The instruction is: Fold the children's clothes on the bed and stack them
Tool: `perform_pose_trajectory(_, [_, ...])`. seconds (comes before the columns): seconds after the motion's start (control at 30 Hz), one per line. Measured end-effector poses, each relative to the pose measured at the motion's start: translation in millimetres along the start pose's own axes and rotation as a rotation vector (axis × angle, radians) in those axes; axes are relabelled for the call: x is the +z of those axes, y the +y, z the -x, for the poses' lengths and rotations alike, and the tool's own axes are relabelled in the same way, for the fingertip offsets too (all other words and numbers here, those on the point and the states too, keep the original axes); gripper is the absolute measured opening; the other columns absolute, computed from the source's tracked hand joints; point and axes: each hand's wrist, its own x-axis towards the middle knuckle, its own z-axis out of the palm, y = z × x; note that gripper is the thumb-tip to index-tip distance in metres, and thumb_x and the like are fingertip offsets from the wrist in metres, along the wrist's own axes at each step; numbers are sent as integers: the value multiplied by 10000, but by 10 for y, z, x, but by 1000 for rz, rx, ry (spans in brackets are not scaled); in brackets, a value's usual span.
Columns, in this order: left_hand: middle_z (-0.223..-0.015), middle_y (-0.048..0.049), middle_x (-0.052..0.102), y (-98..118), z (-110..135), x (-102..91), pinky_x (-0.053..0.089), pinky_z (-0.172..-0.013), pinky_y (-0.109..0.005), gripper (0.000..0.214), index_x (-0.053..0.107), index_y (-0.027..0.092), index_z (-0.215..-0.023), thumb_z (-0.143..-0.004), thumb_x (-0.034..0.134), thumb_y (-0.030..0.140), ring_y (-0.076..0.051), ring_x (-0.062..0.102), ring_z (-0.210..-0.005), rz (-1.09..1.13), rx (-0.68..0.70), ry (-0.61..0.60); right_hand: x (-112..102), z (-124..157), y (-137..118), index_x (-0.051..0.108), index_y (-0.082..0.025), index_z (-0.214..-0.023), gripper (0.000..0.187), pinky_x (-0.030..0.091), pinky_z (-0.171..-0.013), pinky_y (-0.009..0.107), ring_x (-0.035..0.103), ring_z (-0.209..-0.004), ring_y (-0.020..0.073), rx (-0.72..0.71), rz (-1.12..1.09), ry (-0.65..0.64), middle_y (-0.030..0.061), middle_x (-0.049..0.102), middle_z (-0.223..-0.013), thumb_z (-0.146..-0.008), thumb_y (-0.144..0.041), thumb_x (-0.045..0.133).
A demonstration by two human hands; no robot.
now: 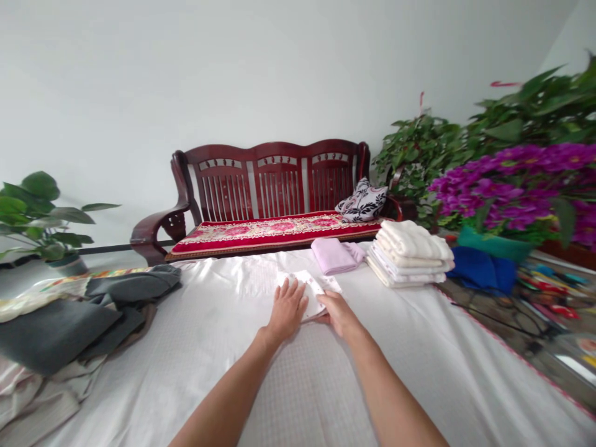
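A small white folded cloth (313, 287) with a faint dark print lies on the white sheet (200, 347) in front of me. My left hand (287, 307) rests flat on its left part, fingers spread. At its right edge my right hand (339, 312) pinches the cloth, thumb on top and the other fingers partly hidden beneath. Just beyond the cloth sits a folded lilac garment (334, 255). To the right of that stands a stack of folded white and cream cloths (410, 253).
Loose dark grey clothes (60, 323) are heaped at the left. A wooden bench (274, 180) with a red floral mat (261, 231) and a patterned cushion (365, 202) stands behind. Purple flowers (516, 186), a blue cloth (484, 270) and black cables (507, 316) are at the right.
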Motion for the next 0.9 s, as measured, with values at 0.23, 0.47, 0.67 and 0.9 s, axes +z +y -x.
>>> perform_pose_trajectory(0.23, [-1590, -115, 383, 109, 5, 34, 142, -1186, -627, 527, 428, 238, -1505, -1005, 384, 397, -377, 209, -1502, -181, 9, -84, -188, 43, -71, 742, -222, -844, 223, 458, -601, 288, 650, -615, 196, -245, 840, 244, 40, 684, -653, -799, -354, 567])
perform_pose_trajectory(0.47, [-1606, -149, 342, 150, -20, 65, 149, -1175, -651, 563, 404, 195, -1522, -993, 414, 387, -401, 184, -1505, -216, -9, -102, -178, 155, -112, 746, -249, -1036, 301, 453, -737, 340, 701, -883, 269, -259, 1223, 421, 125, 768, -959, -883, -390, 529])
perform_pose_trajectory(0.67, [-1628, -99, 313, -25, 4, 44, 178, -1190, -605, 537, 371, 226, -1532, -1030, 293, 400, -329, 163, -1527, -73, -8, -106, -212, 185, -135, 734, -283, -1043, 270, 429, -718, 302, 702, -921, 240, -224, 1243, 412, 66, 773, -1005, -876, -346, 532])
perform_pose_trajectory(0.9, [-1587, -79, 395, -61, 64, 19, 204, -1169, -631, 487, 472, 261, -1455, -1008, 384, 433, -355, 191, -1511, -120, 97, -101, -227, 206, -152, 727, -275, -993, 243, 380, -676, 281, 693, -886, 216, -209, 1313, 397, 56, 771, -952, -884, -311, 512])
